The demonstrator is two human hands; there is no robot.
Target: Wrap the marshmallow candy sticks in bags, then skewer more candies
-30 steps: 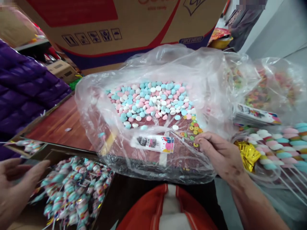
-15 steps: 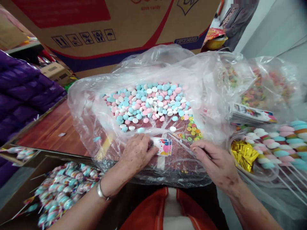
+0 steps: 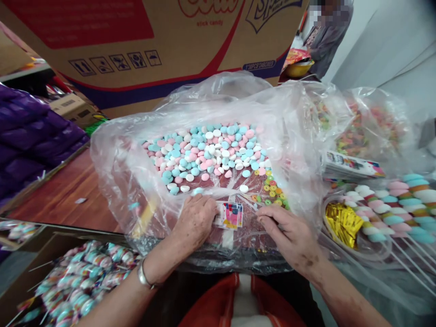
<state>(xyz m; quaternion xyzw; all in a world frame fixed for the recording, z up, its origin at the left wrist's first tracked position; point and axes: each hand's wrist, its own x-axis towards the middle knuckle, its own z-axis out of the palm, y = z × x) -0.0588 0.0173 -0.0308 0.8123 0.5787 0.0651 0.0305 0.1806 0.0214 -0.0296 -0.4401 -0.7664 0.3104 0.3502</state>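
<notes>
My left hand [image 3: 195,219], with a bracelet on its wrist, has its fingers curled at the left end of a few small printed cards [image 3: 233,215]. The cards are slightly fanned out. To their right, my right hand [image 3: 289,234] is closed in a pinch; a thin, pale, see-through strip runs from its fingertips toward the left, too unclear to name. Both hands are over a clear plastic sheet [image 3: 116,150] spread on the table. Beyond them lies a heap of pink, blue and white candies [image 3: 207,152], with small ring candies [image 3: 275,190] at its right.
Marshmallow-like candy sticks [image 3: 402,204], gold twist ties [image 3: 344,223] and a card stack [image 3: 352,164] lie at right. A carton of wrapped candy sticks [image 3: 85,277] stands lower left. A large cardboard box [image 3: 170,50] blocks the back; a person [image 3: 327,41] is behind it.
My right hand has moved a little left, closer to the cards. My left thumb has drawn back off the cards, which are now more fanned. The view has shifted slightly.
</notes>
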